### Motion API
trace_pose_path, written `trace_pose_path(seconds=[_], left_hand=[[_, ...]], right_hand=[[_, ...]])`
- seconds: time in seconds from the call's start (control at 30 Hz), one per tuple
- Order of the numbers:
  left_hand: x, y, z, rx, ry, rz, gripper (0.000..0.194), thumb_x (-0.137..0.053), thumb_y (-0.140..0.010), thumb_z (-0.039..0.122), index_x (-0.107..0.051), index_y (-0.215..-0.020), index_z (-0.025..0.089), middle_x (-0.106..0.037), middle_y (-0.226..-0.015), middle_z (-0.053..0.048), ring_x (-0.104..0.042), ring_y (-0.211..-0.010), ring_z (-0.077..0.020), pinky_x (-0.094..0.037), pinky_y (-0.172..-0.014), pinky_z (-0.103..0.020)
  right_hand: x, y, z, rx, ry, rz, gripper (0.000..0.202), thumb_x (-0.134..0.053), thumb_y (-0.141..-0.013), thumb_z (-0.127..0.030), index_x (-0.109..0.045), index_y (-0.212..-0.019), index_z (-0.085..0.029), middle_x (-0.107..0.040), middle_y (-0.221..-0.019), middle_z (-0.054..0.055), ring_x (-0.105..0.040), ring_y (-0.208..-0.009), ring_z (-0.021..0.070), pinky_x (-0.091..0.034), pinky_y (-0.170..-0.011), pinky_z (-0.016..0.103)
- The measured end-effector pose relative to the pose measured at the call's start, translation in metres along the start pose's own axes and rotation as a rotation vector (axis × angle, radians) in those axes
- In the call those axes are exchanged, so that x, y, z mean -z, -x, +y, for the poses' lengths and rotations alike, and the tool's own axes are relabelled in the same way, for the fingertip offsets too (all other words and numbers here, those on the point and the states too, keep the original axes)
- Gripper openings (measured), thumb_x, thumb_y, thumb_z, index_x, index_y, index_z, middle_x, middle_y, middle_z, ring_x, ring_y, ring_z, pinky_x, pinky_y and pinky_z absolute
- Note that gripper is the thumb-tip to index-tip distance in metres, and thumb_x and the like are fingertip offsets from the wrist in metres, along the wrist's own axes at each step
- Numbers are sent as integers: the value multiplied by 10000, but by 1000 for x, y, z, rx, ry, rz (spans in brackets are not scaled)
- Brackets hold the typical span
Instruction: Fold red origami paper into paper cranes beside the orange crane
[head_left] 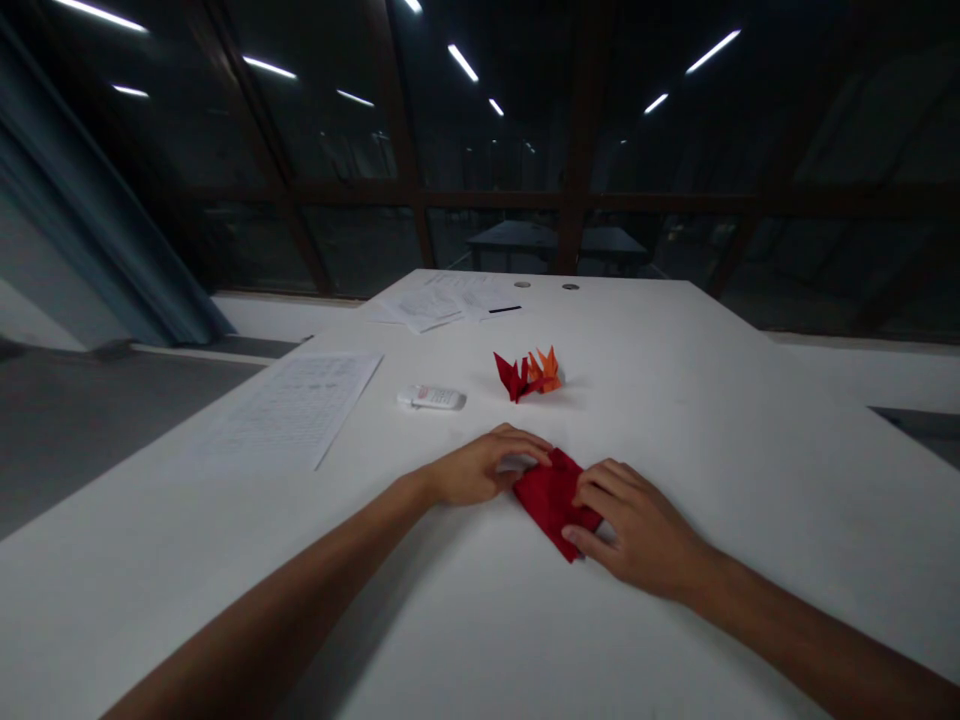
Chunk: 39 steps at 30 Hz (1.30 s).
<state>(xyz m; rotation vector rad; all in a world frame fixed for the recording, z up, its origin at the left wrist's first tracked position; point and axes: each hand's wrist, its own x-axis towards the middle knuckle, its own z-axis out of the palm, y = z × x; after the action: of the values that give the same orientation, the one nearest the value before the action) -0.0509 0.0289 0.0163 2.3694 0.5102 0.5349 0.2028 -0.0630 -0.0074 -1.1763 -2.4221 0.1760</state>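
A folded sheet of red origami paper point(553, 490) lies on the white table between my two hands. My left hand point(484, 465) grips its upper left edge, fingers curled over the top and thumb underneath them near the side. On the right part of the paper, my right hand point(634, 525) has bent fingers pressed down, with the thumb at the lower right edge. Parts of the paper are covered by the fingers. Just beyond stand two folded paper cranes, a red crane point(514, 380) and an orange crane point(549, 370), close together.
A white remote control point(433, 398) lies left of the cranes. Printed sheets point(300, 405) rest at the table's left side, and more papers point(442, 300) lie farther back by a dark pen point(505, 309). Two round discs point(571, 287) sit near the far edge, before dark windows.
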Motion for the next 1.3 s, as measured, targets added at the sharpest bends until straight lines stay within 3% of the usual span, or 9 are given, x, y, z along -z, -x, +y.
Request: trace_pose_path(seconds=[0.17, 0.5, 0.87, 1.13, 1.3], left_hand=[[-1, -1, 2, 0, 28, -3, 307, -593, -912, 156, -709, -1178, 260, -684, -1265, -85, -598, -1220, -233, -425, -1108, -427], [-1, -2, -3, 23, 52, -11, 271, -637, -918, 243, -701, -1182, 237, -704, -1202, -85, -617, -1152, -238, -460, -1054, -409], [1, -1, -4, 31, 84, -24, 295, -568, -977, 380, -710, -1197, 245, -700, -1246, -90, -601, -1202, -241, -417, -1104, -414], [1, -3, -2, 23, 74, -18, 277, -537, -996, 363, -730, -1147, 234, -713, -1225, -96, -614, -1181, -226, -424, -1083, -408], [1, -3, -4, -5, 68, -33, 223, -626, -951, 329, -747, -1111, 232, -720, -1202, -88, -618, -1163, -213, -422, -1081, -397]], right_hand=[[0, 0, -2, -15, 10, -2, 147, -673, -888, -335, -606, -928, -211, -657, -1000, 74, -557, -963, 270, -459, -898, 457], [-1, 1, -3, -40, -7, 32, 70, -637, -868, -183, -610, -929, -204, -647, -975, 62, -552, -961, 247, -458, -902, 428], [-1, 1, -1, -40, -24, 33, 53, -610, -905, -170, -619, -946, -202, -654, -984, 56, -557, -969, 232, -454, -912, 398], [-1, 0, -2, -41, -18, 27, 31, -605, -920, -191, -622, -944, -203, -656, -983, 59, -565, -961, 235, -459, -906, 405], [0, 1, -2, -52, -10, 26, 56, -620, -930, -256, -624, -944, -202, -660, -978, 57, -569, -952, 234, -465, -901, 410]])
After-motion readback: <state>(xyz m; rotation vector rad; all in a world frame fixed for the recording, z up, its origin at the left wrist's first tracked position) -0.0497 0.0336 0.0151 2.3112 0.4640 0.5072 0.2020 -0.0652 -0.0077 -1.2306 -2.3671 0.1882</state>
